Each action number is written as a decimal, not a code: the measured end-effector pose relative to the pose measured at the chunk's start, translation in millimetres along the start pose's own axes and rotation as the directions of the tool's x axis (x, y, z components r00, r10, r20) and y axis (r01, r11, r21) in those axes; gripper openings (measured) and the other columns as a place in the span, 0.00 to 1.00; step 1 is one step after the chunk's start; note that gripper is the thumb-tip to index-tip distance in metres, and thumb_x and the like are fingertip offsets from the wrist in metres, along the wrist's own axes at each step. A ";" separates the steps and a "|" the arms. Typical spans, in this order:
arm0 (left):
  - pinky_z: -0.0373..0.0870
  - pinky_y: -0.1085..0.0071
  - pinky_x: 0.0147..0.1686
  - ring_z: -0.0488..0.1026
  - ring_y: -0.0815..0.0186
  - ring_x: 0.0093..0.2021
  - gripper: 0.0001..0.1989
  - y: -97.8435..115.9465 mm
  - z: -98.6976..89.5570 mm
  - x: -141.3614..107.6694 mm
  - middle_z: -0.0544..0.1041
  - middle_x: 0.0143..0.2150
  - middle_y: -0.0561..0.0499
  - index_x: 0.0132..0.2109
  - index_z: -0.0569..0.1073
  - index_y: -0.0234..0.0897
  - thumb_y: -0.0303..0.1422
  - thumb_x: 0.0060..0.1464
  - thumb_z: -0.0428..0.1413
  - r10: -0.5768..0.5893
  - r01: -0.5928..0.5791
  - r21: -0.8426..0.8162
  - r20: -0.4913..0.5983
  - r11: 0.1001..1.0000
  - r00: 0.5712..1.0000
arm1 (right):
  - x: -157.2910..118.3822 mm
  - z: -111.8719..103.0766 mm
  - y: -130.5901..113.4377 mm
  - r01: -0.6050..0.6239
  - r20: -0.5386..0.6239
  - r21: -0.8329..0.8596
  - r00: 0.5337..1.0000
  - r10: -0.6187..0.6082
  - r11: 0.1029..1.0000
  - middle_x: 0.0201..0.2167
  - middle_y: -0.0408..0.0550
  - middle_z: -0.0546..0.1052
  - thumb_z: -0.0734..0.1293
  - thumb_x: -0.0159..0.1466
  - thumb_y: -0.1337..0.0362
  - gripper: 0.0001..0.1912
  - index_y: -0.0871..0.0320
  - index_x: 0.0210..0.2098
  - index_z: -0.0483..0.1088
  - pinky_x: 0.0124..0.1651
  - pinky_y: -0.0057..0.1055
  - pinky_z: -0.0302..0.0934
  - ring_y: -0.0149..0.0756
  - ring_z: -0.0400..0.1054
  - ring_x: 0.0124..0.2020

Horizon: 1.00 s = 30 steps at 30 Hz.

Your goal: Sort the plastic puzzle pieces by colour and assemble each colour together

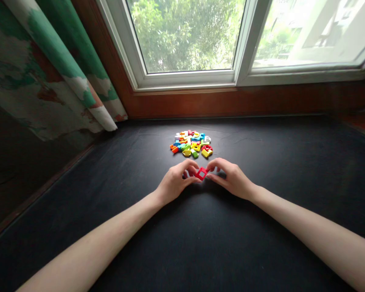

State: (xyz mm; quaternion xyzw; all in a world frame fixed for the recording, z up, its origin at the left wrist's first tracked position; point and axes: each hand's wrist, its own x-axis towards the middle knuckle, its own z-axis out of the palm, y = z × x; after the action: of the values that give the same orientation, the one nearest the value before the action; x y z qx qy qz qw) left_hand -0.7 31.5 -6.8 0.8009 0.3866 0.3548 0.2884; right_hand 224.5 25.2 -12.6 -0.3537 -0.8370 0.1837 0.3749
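The left hand (176,182) and the right hand (231,178) are meeting just above a black cloth-covered ledge (200,247), both curled closed, with their fingertips pinching a red square-frame plastic brick (201,173) from opposite sides. The brick is sitting between the hands, its open centre showing and its lower edge close to the cloth. A small dark shape is showing under the left hand's fingers, but it is too hidden to identify.

Just ahead of the hands, a heap of coloured plastic bricks (191,144) is lying in a loose, roughly round pile of red, orange, yellow, green, blue and white pieces. So far, only the red brick is being handled apart from that pile, while most pieces are lying together untouched by either hand. Beyond them, a wooden window frame (231,103) is running along the ledge's far edge, and a green-and-white patterned curtain (57,69) is hanging at the left.
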 end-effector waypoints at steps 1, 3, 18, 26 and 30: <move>0.70 0.74 0.34 0.74 0.70 0.30 0.13 0.0 -0.1 -0.1 0.78 0.32 0.57 0.41 0.70 0.38 0.27 0.50 0.66 0.000 0.000 -0.004 0.002 1.000 1.000 | 0.0 0.0 0.2 0.001 -0.002 0.000 1.000 -0.001 1.000 0.37 0.47 0.77 0.66 0.66 0.66 0.03 0.55 0.40 0.69 0.41 0.33 0.67 0.37 0.72 0.37; 0.69 0.74 0.34 0.74 0.70 0.30 0.12 0.0 -0.3 -0.1 0.79 0.33 0.57 0.41 0.70 0.38 0.28 0.51 0.65 0.000 0.000 -0.010 0.003 1.000 1.000 | 0.1 0.1 0.4 0.003 -0.005 0.000 1.000 -0.003 1.000 0.37 0.47 0.77 0.66 0.66 0.66 0.03 0.55 0.40 0.69 0.40 0.33 0.67 0.37 0.72 0.37; 0.72 0.72 0.37 0.76 0.67 0.35 0.21 -4.6 -0.3 0.0 0.79 0.38 0.52 0.54 0.73 0.39 0.26 0.53 0.63 0.073 -0.079 0.087 0.066 0.993 0.995 | 0.0 0.3 -0.2 -0.016 -0.040 0.017 0.999 0.016 1.000 0.36 0.46 0.76 0.66 0.66 0.66 0.03 0.55 0.40 0.68 0.42 0.32 0.66 0.37 0.72 0.37; 0.73 0.72 0.37 0.77 0.65 0.37 0.16 -2.2 0.1 -0.1 0.80 0.38 0.51 0.47 0.75 0.36 0.26 0.50 0.66 0.075 -0.077 0.098 0.023 0.992 0.997 | 1.0 -0.4 -0.1 -0.011 0.007 -0.068 1.000 0.011 0.998 0.35 0.48 0.76 0.67 0.67 0.66 0.01 0.56 0.38 0.69 0.43 0.35 0.65 0.40 0.71 0.38; 0.74 0.72 0.36 0.77 0.66 0.36 0.13 -0.5 0.1 -0.2 0.80 0.38 0.51 0.45 0.75 0.36 0.27 0.52 0.65 0.088 -0.088 0.082 -0.001 0.993 0.996 | 2.0 -0.7 0.1 0.069 0.062 -0.094 0.996 -0.063 0.993 0.37 0.50 0.78 0.66 0.68 0.66 0.03 0.56 0.37 0.72 0.46 0.38 0.65 0.42 0.70 0.41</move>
State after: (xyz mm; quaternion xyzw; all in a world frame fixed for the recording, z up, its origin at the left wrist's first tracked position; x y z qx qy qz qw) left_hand -0.9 31.5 -7.2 0.8274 0.3659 0.3531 0.2384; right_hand 224.1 26.8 -11.2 -0.3380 -0.8669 0.1410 0.3383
